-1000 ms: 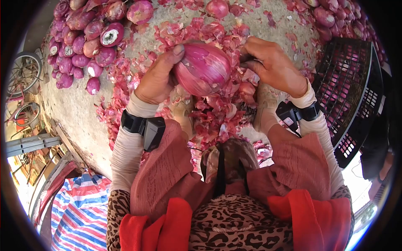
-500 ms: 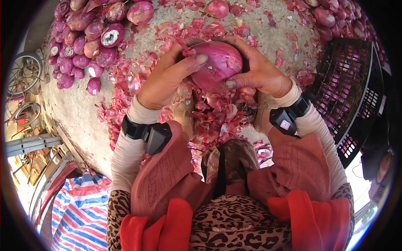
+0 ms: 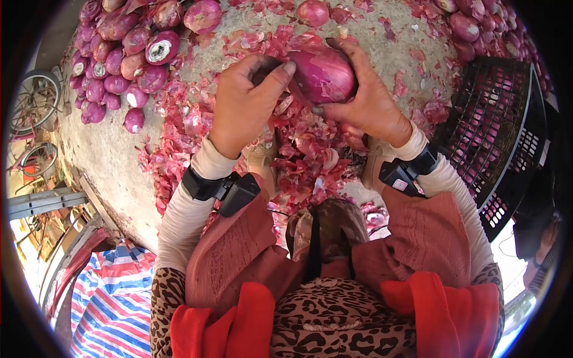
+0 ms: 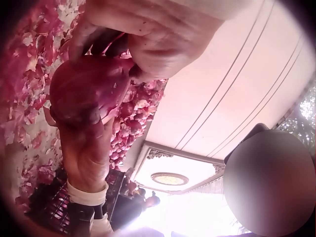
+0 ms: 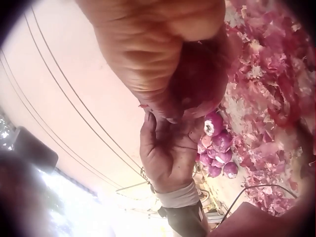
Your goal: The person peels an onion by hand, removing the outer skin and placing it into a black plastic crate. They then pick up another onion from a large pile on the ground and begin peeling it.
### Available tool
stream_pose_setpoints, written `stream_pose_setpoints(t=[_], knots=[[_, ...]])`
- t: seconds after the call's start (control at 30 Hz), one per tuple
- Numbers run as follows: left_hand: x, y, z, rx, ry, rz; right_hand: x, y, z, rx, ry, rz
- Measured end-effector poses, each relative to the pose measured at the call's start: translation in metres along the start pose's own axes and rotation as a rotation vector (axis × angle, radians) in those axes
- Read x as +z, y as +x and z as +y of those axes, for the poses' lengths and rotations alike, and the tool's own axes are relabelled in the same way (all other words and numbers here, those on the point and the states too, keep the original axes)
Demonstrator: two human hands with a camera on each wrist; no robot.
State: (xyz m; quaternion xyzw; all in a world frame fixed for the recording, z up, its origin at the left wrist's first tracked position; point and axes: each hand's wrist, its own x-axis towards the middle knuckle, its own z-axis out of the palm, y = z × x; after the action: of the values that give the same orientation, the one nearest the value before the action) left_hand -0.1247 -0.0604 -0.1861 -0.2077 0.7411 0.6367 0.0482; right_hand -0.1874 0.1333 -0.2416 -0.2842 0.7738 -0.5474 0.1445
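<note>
A large red onion [image 3: 324, 74] with glossy purple skin is held up in front of the person, above the peelings. The right hand [image 3: 375, 101] grips it from the right, thumb underneath and fingers over the far side. At the onion's left end is the left hand [image 3: 242, 101], its thumb and curled fingers pinching at the skin there; the other fingers bend behind the thumb. In the left wrist view the onion [image 4: 89, 91] sits between both hands, a red shred of skin showing by the left fingers. The right hand [image 5: 148, 54] covers much of it in the right wrist view.
Loose onion peelings [image 3: 304, 143] cover the ground between the shoes. A heap of red onions [image 3: 119, 59] lies at the far left, another [image 3: 471, 27] at the far right. One onion [image 3: 312, 12] lies ahead. A black plastic crate [image 3: 489, 113] stands at the right.
The right hand came from apart to grip the onion, which moved right and turned. The left hand, holding the onion earlier, has shifted to its left end.
</note>
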Motion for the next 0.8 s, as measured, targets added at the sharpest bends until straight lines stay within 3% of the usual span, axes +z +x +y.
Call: stream_pose_setpoints(t=[0.23, 0.3, 0.37, 0.6, 0.67, 0.8], knots=[[0.000, 0.001, -0.008, 0.028, 0.045, 0.005, 0.000, 0.000, -0.008, 0.026, -0.108, 0.010], [0.000, 0.003, -0.010, 0.029, 0.037, 0.000, -0.001, 0.001, -0.010, -0.058, -0.176, 0.038], [0.000, 0.004, -0.014, 0.108, 0.038, 0.019, 0.000, 0.001, -0.011, -0.032, -0.165, 0.041], [-0.003, 0.004, -0.007, 0.008, 0.147, 0.018, 0.003, 0.001, -0.014, 0.007, -0.157, 0.050], [-0.003, 0.008, -0.015, 0.138, 0.228, 0.044, 0.004, 0.000, -0.014, 0.021, -0.157, 0.053], [-0.003, 0.010, -0.015, 0.148, 0.219, 0.029, 0.003, 0.001, -0.009, 0.028, -0.091, 0.046]])
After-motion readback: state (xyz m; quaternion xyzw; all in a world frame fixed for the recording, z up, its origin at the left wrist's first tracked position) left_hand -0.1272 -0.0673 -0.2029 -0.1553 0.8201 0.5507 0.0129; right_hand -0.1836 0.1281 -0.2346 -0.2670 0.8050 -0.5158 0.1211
